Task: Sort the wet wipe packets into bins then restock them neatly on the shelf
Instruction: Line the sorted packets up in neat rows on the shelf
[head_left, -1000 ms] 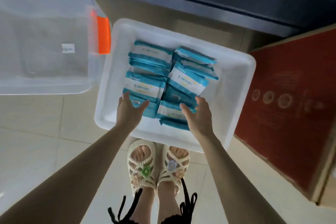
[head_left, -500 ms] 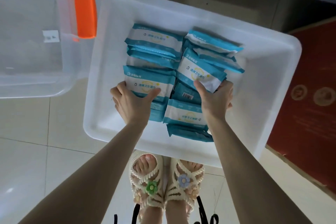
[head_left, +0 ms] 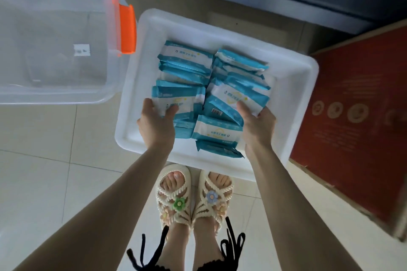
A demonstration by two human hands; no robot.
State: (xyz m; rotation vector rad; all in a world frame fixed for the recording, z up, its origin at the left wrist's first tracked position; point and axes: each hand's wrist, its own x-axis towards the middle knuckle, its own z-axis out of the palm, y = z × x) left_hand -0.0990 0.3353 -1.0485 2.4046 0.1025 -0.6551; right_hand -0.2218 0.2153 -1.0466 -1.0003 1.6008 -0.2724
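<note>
Left packet (head_left: 178,100) tipped up, left hand (head_left: 156,126) fingers (head_left: 147,103) beneath, right hand (head_left: 258,125) gripping another

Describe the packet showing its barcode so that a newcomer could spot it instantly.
Start at the white tray, just right of the clear bin. In its right-hand column of wipe packets, look immediately left of the right hand, beside the thumb. That packet alone shows a barcode on plain teal, with no white label.
</note>
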